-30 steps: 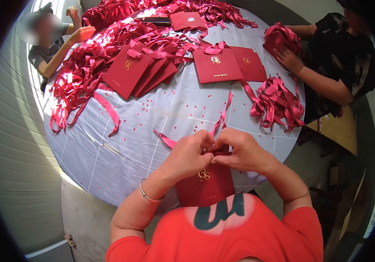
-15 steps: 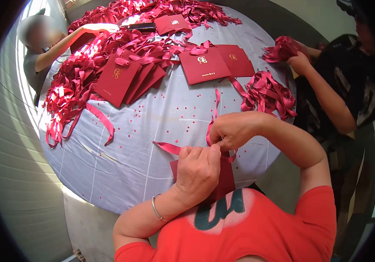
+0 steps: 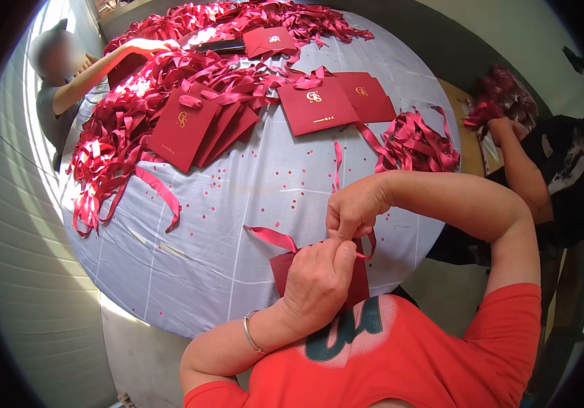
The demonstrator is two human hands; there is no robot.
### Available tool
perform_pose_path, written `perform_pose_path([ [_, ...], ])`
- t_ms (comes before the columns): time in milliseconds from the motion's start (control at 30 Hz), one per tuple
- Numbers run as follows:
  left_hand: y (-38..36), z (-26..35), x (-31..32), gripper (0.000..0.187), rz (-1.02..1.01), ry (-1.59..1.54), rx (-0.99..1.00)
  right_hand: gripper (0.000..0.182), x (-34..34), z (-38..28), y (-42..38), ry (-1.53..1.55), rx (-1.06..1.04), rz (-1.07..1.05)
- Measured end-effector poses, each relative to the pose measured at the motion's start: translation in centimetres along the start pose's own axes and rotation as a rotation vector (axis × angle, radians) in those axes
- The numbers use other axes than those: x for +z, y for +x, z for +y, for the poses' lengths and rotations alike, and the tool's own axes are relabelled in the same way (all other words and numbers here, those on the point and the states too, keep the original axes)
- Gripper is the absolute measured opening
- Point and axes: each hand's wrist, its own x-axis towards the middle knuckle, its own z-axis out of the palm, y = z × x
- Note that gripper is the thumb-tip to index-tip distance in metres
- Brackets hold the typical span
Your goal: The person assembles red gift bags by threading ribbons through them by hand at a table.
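A dark red paper gift bag (image 3: 280,267) lies at the table's near edge against my body, partly covered by my hands. My left hand (image 3: 319,275), with a bangle on its wrist, is closed over the bag's top edge. My right hand (image 3: 358,209) meets it there, fingers pinched together. Both grip a pink-red ribbon (image 3: 273,236); one end sticks out to the left of my left hand, and a loop hangs at the right. Another narrow ribbon strand (image 3: 337,163) rises beyond my right hand. The exact point where the fingers hold the ribbon is hidden.
Ribbon heaps (image 3: 122,129) cover the table's left and far side, and a smaller ribbon pile (image 3: 418,143) lies right. Finished-looking red bags (image 3: 319,105) and a fanned bag stack (image 3: 183,129) lie ahead. Small red dots scatter the cloth (image 3: 203,272). Co-workers sit left and right.
The co-worker at the right has moved away from the table with a bunch of ribbons. My hands stay at the bag's top, their fingers drawn closer together.
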Motion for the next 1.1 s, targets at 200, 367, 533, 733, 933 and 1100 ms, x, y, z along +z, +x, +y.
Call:
perform_pose_path([
  [200,0.3,-1.9,0.4,0.022,-0.08,-0.218,-0.172,0.012,1.5,2.5,0.5,0.158,-0.17,0.286],
  [367,0.5,-2.0,0.7,0.022,-0.169,-0.327,-0.256,0.014,-0.2,3.2,1.4,0.119,-0.328,0.732],
  [533,0.4,-2.7,1.2,0.022,-0.215,-0.342,-0.315,0.017,-2.5,3.6,2.0,0.085,-0.424,1.073],
  [733,0.4,-3.1,1.1,0.022,-0.315,-0.254,-0.283,0.024,-0.7,3.9,-0.3,-0.167,-0.437,1.305],
  [933,0.3,-3.3,1.0,0.021,-0.288,-0.246,-0.3,0.026,2.0,5.7,-1.4,-0.132,-0.452,1.368],
  [1100,0.4,-3.4,1.0,0.019,-0.317,-0.252,-0.333,0.042,2.7,6.3,-0.9,0.058,-0.182,1.181],
])
